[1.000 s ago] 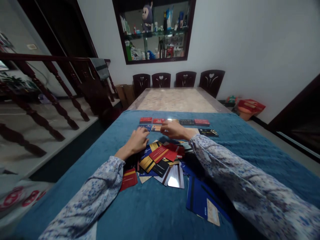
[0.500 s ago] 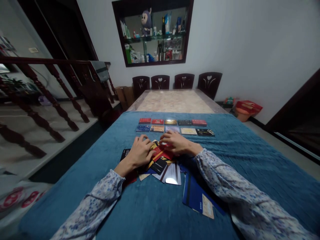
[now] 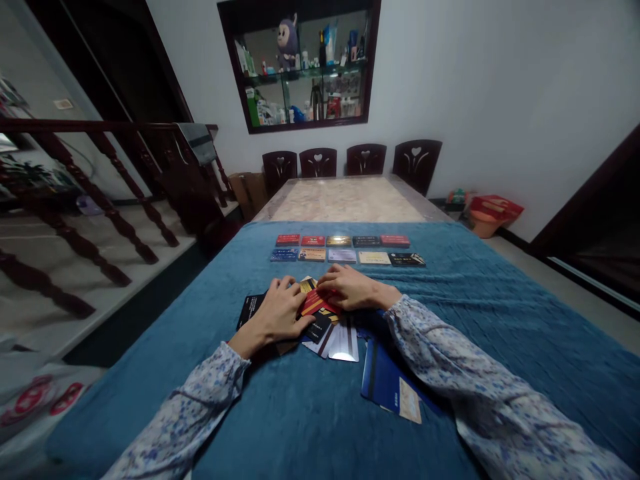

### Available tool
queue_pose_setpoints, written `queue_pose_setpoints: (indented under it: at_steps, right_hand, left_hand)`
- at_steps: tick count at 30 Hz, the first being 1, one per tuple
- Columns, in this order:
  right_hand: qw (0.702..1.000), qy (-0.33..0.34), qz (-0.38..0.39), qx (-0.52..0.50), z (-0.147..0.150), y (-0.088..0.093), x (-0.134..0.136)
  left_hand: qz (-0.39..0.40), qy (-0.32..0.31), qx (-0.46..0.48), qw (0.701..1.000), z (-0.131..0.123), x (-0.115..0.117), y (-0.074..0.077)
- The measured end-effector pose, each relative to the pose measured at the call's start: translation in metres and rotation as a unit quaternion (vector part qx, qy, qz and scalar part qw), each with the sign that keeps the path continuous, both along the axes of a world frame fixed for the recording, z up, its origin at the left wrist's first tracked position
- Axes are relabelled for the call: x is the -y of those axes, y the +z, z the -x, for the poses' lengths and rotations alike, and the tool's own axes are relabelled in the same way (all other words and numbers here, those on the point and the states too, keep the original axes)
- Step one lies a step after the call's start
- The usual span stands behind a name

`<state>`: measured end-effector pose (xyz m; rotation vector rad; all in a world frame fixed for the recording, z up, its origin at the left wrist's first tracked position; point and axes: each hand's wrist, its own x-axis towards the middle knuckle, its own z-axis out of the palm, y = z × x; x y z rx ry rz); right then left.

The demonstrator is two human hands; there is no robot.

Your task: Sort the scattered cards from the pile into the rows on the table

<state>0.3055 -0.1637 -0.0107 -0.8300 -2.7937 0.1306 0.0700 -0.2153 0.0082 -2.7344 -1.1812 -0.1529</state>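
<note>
A loose pile of overlapping cards lies on the blue cloth, under and between my hands. My left hand [image 3: 280, 311] rests on its left side, fingers spread and slightly bent, its thumb by a small black card [image 3: 320, 327]. Over the red card [image 3: 313, 303] at the pile's top, my right hand [image 3: 350, 288] bends its fingers down, touching it; whether they grip it is hidden. Silver-white cards [image 3: 344, 343] fan out at the near side. A black card [image 3: 250, 310] sticks out left of my left hand, and blue cards [image 3: 383, 380] lie beneath my right forearm.
Beyond my hands, two rows of neat card stacks stand on the cloth: a red stack [image 3: 313, 241] is in the far row, a black stack [image 3: 407, 259] ends the near row. The blue cloth [image 3: 280, 413] covers the near table; several chairs [image 3: 367, 160] stand at the far end.
My left hand has slid slightly toward me over the pile, its thumb now at the black card and covering more cards. My right hand stays over the red card. The view has shifted slightly.
</note>
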Motion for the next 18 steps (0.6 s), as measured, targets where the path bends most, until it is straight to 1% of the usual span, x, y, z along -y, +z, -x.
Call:
queue_pose_setpoints:
  at_steps: [4, 8, 12, 18]
  right_hand:
    - [1.000, -0.001, 0.002, -0.002, -0.0006, 0.0002, 0.0000]
    - [1.000, 0.014, -0.004, -0.016, -0.0009, 0.0005, -0.0006]
    - [0.999, 0.032, 0.001, -0.027, -0.0012, 0.0040, 0.0020]
    - [0.998, 0.035, -0.002, -0.047, 0.0006, 0.0049, -0.0001]
  left_hand:
    - [-0.003, 0.001, 0.001, 1.000, -0.0004, 0.0000, -0.0016]
    - [-0.016, -0.012, 0.018, 1.000, 0.0003, -0.0008, -0.0039]
    - [-0.018, -0.022, 0.021, 0.999, 0.0008, -0.0010, -0.0030]
    - [-0.005, -0.031, 0.076, 0.997, 0.0054, -0.0046, -0.0007]
